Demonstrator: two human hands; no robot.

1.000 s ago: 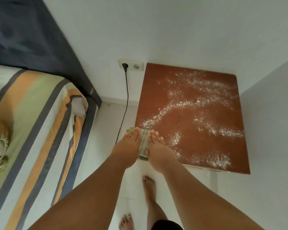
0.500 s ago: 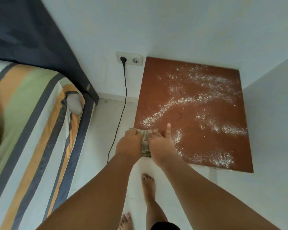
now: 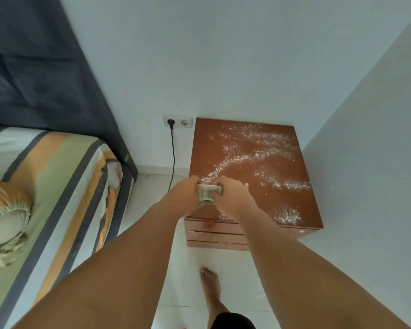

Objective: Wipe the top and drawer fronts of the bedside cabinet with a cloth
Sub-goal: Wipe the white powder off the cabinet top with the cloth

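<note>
A reddish-brown bedside cabinet (image 3: 280, 200) stands in the corner, its top strewn with white powder (image 3: 244, 157). Its drawer fronts (image 3: 214, 235) show below the front edge. A pale green cloth (image 3: 205, 193) is bunched between my two hands over the cabinet's front left corner. My left hand (image 3: 182, 197) grips its left side and my right hand (image 3: 230, 195) grips its right side. Most of the cloth is hidden by my fingers.
A bed with a striped sheet (image 3: 57, 186) lies to the left, a bolster (image 3: 5, 217) on it. A black cable (image 3: 172, 153) hangs from the wall socket (image 3: 178, 121) beside the cabinet. White walls close in behind and on the right. My bare foot (image 3: 210, 283) stands on the tiled floor.
My hands have gone from lying flat on the cloth to bunching it up between them. The view has pulled back, so the drawer fronts now show.
</note>
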